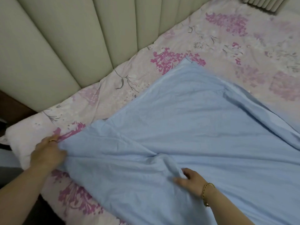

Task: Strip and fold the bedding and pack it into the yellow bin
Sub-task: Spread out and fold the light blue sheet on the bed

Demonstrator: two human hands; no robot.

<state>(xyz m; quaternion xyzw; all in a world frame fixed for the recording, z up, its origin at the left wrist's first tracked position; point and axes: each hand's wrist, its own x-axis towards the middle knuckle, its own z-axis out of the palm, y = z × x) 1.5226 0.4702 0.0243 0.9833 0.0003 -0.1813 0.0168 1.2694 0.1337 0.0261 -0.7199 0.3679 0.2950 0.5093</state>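
Note:
A light blue sheet [186, 127] lies spread and creased over the bed, one corner pointing toward the headboard. Under it is a pink floral sheet [243, 46] that covers the mattress. My left hand [47, 151] grips the blue sheet's left corner near the bed's left edge. My right hand [190, 179] pinches a raised fold of the blue sheet close to me. The yellow bin is not in view.
A padded beige headboard [65, 38] runs along the far left side of the bed. A second ribbed beige cushion [263, 2] shows at the top right. Dark floor [14, 109] lies beyond the bed's left edge.

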